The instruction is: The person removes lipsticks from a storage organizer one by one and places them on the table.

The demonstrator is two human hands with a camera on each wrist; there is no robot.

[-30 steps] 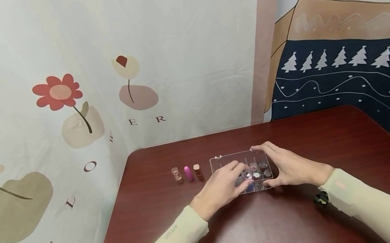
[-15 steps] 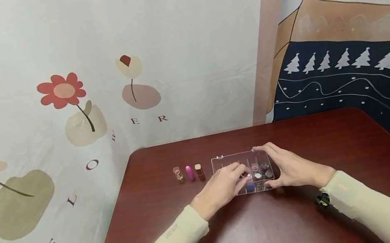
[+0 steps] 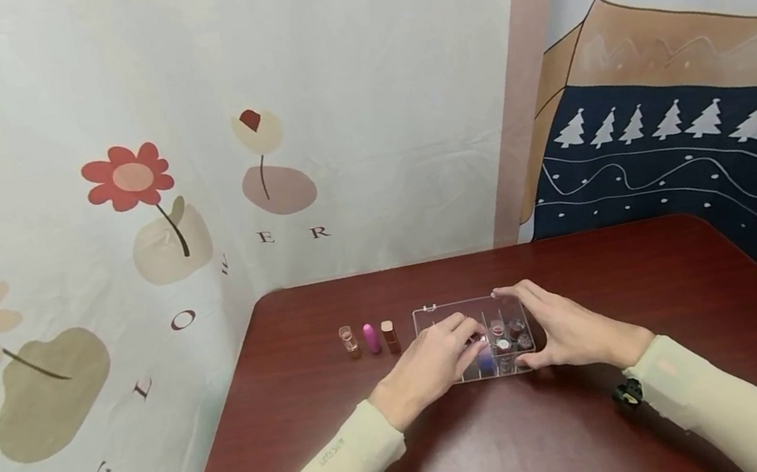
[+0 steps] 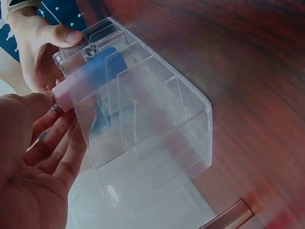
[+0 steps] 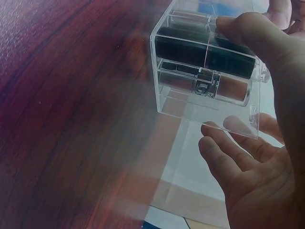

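A clear divided cosmetic organizer (image 3: 465, 302) stands on the table between both hands. My left hand (image 3: 429, 359) pinches the pink end of a pink-and-blue lipstick tube (image 4: 88, 78) between thumb and fingers. The tube's blue end sits down in one compartment in the left wrist view. On the organizer's right side, my right hand (image 3: 564, 326) grips it, thumb at the front wall and fingers spread toward the back edge. Dark tubes (image 5: 186, 50) and a clear-capped one (image 5: 228, 89) fill its right compartments. Compartments on the left show bare walls (image 4: 147, 157).
Left of the organizer, three lipsticks stand in a row: a clear one (image 3: 349, 342), a magenta one (image 3: 372, 339) and a dark one with a rose-gold top (image 3: 389, 337). Printed cloth (image 3: 374, 106) hangs behind the reddish-brown table (image 3: 512, 444).
My left thumb and fingertips have drawn closer together at the pink-and-blue tube. The right hand keeps its place on the organizer. The head view has shifted slightly.
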